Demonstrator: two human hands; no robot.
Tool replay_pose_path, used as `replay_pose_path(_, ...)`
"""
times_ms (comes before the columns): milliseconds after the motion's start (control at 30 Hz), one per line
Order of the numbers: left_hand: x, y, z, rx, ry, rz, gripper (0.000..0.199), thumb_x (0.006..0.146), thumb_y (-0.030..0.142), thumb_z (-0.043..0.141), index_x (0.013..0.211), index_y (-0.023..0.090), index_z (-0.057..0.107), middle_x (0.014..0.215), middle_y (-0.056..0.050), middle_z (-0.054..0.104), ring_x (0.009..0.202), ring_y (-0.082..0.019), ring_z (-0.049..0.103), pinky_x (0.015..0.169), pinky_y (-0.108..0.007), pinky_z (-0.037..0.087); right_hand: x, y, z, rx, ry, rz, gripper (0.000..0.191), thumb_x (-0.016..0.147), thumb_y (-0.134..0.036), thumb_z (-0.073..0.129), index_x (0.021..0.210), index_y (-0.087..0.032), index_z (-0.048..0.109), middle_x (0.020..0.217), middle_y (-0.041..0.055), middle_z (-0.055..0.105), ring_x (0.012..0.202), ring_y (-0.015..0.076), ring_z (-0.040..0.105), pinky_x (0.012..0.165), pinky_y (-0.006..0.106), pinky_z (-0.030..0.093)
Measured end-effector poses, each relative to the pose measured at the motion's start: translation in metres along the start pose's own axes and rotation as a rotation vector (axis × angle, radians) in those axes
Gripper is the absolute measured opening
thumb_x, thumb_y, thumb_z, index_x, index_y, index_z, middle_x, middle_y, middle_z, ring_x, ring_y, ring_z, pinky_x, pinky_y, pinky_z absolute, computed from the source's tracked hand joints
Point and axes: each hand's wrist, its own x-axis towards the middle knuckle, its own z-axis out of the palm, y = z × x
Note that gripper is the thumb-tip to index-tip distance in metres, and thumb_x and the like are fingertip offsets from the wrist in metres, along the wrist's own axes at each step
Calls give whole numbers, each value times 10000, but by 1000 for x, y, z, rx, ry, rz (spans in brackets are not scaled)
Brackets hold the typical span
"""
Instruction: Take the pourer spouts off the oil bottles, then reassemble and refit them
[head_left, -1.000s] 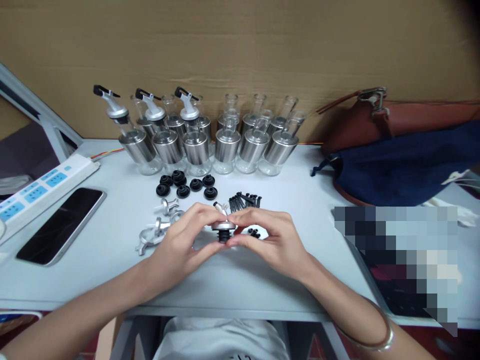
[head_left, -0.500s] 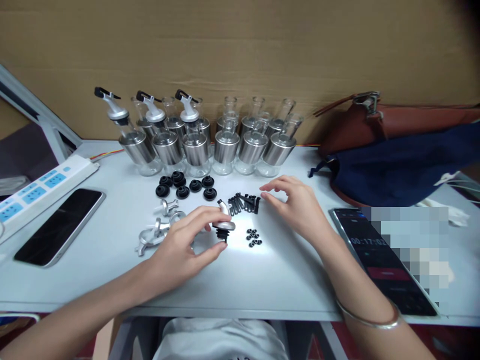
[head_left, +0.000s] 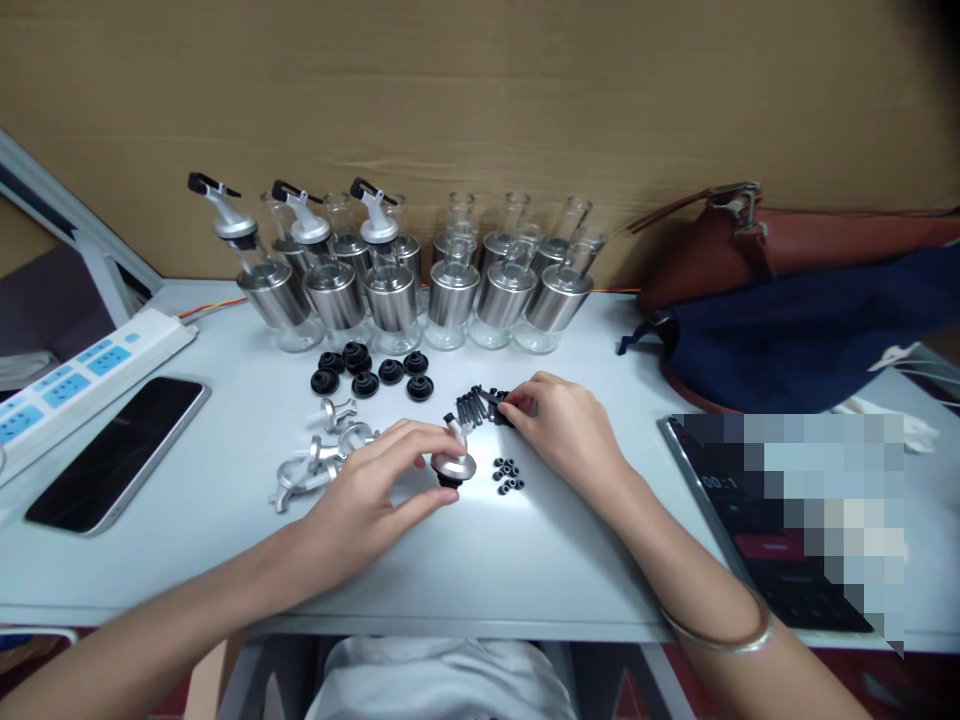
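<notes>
My left hand is closed around a silver bottle pourer with a black ribbed stopper under it, held between thumb and fingers above the table. My right hand reaches into a small pile of black levers, its thumb and forefinger pinched on one black lever. Just below that pile lie several small black caps. Several silver pourer spouts lie left of my left hand, partly hidden by it. Several black rubber stoppers are grouped behind them.
Glass bottles with steel sleeves stand in rows at the back; three at the left carry pourers. A power strip and a phone lie at left. On the right are another phone, a brown bag and dark blue cloth.
My right hand has moved left and pinched a lever in the pile. In my left hand the pourer has shifted slightly down and right, its top tilting more toward me.
</notes>
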Motion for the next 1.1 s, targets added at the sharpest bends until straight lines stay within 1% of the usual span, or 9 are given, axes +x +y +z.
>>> replay_pose_path(100,-1,-1,0,14,-16,-1,284,914,130,558,1180,230,540,1136,-57,639,1070,-158,598,915,-275,496,0,-1,0,5,-2,2,108,849,-187,627,782,-203,709,851,49,664,697,206,608,565,290,320)
replay_pose_path(167,0,-2,0,40,-23,7,309,926,129,537,1216,234,534,1158,-60,628,1076,-157,596,923,-279,498,-1,0,0,17,24,1,104,836,-179,625,758,-199,690,836,43,656,667,197,596,558,288,323)
replay_pose_path(267,1,-2,-1,92,-10,23,294,929,117,525,1190,244,566,1164,-56,590,1068,-158,594,911,-281,510,-2,2,-1,100,169,-11,76,801,-172,621,731,-189,646,774,26,634,611,177,574,554,283,353)
replay_pose_path(367,1,-3,0,127,22,33,264,931,123,521,1152,245,596,1243,-74,491,1067,-165,587,901,-293,521,-7,-1,-3,391,304,-128,56,789,-172,607,734,-183,602,744,13,646,629,160,599,569,257,426)
replay_pose_path(467,1,-4,1,111,28,32,249,933,138,521,1149,238,596,1356,-93,377,1035,-148,591,945,-318,510,-14,-8,-5,693,305,-259,81,815,-191,600,736,-182,583,746,15,670,625,139,612,544,225,468)
replay_pose_path(533,1,-6,2,98,22,37,249,933,144,524,1153,238,593,1402,-97,329,1029,-141,588,968,-326,501,-19,-14,-6,775,287,-324,97,823,-186,611,731,-183,580,716,9,664,606,131,603,548,222,480)
replay_pose_path(700,1,-7,1,93,2,52,257,940,155,515,1174,237,581,1454,-108,295,1043,-140,577,958,-303,502,-24,-18,-6,785,263,-432,103,830,-143,615,740,-180,584,700,11,656,598,124,592,532,217,463)
replay_pose_path(933,3,-4,-1,160,-6,80,250,942,149,509,1172,219,576,1459,-118,345,1053,-139,579,960,-289,497,-24,-17,-7,750,221,-518,117,853,-122,597,748,-171,577,705,6,643,565,95,550,518,195,444)
replay_pose_path(1100,2,-4,-2,203,-34,95,268,948,135,491,1195,212,559,1436,-123,409,1216,-171,528,958,-248,490,-25,-18,-8,724,209,-535,105,863,-127,587,766,-166,577,699,3,628,564,96,536,526,207,443)
